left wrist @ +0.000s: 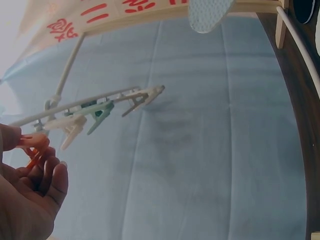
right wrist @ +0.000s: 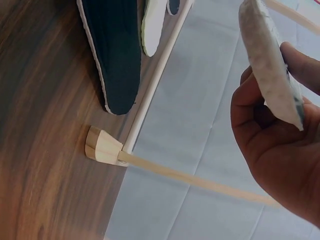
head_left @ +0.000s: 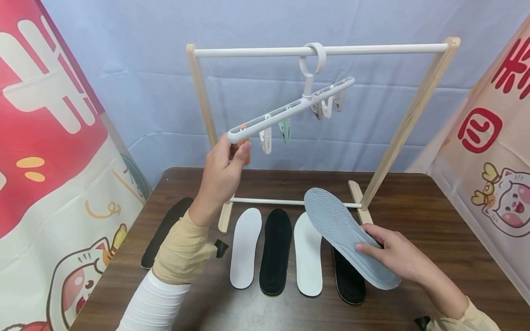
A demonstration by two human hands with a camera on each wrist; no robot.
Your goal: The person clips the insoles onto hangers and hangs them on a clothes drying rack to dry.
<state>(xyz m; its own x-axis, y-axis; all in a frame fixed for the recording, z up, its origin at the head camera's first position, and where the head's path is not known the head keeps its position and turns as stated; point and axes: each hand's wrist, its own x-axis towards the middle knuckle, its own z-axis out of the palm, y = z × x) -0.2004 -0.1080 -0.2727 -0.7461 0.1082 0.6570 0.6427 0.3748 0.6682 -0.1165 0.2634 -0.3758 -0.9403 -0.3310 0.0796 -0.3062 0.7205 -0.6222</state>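
My left hand (head_left: 219,177) pinches an orange clip (left wrist: 37,142) at the near left end of a white clip hanger (head_left: 273,118). The hanger hangs aslant by its ring hook (head_left: 321,57). Beside the orange clip dangle a white clip (head_left: 266,140) and a green clip (head_left: 285,130), with several pale ones toward the far end. In my right hand (head_left: 399,253) is a light grey-blue insole (head_left: 333,220), gripped along its right edge with the thumb on its upper face. It is raised over the table, tilted, and partly covers a black insole (head_left: 351,282) and a white insole (head_left: 307,257).
A drying rack with a white top rail (head_left: 248,52) and a wooden right leg (head_left: 407,131) stands at the table's back. On the brown table (head_left: 463,276) lie another white insole (head_left: 245,248), a black insole (head_left: 275,253) and, left of my left arm, a dark insole (head_left: 167,230).
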